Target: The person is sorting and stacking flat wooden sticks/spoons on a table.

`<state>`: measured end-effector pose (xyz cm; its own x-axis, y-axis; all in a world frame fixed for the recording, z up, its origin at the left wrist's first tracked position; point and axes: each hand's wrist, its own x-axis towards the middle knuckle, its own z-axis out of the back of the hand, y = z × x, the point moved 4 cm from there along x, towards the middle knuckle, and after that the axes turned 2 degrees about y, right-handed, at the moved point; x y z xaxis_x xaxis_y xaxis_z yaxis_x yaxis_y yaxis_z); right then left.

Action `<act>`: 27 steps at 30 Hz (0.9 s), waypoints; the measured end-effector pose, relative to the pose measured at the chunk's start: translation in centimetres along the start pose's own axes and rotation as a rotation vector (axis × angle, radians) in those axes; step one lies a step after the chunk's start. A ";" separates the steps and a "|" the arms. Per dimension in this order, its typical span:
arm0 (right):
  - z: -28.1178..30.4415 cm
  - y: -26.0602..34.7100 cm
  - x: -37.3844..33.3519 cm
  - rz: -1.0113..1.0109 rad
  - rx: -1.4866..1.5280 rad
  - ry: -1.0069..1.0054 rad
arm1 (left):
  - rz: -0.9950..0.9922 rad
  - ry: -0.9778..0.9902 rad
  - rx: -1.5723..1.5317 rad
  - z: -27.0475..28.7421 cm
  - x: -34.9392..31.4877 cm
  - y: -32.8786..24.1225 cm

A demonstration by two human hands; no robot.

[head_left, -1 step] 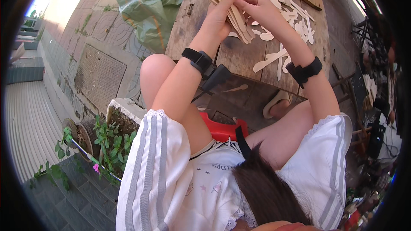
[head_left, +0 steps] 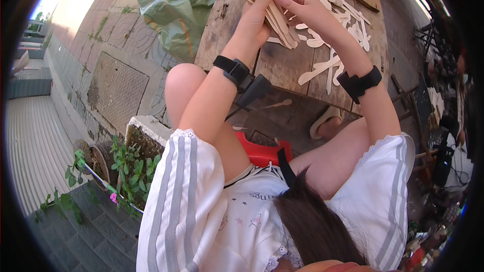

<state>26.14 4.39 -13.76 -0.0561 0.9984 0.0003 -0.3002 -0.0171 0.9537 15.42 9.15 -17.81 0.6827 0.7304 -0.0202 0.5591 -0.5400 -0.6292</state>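
Outdoors, a weathered wooden table point(head_left: 282, 65) is sitting on paved ground beside a green tarp point(head_left: 174, 5). At the table, the left hand point(head_left: 257, 20) is gripping a fanned stack of flat wooden spoons point(head_left: 275, 12), fingers curled around it. The right hand point(head_left: 305, 10) is pinching the stack's top with thumb and fingertips. Loose spoons point(head_left: 327, 65) are lying scattered on the table just beside both hands.
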 end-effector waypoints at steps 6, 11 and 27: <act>7.8 -2.5 0.7 0.061 -0.368 -0.237 | -0.136 -0.120 -0.179 0.8 1.0 -1.3; 7.3 -7.5 -1.4 0.001 -0.923 -0.104 | -0.067 -0.081 -0.168 1.4 0.9 -1.4; 6.9 -1.5 -0.5 0.061 -0.832 -0.028 | 0.038 -0.119 0.002 1.5 1.2 0.2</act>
<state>33.22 4.29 -13.13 -0.0745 0.9952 0.0628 -0.9037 -0.0940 0.4178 15.61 10.55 -19.09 0.6427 0.7539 -0.1362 0.5329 -0.5677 -0.6275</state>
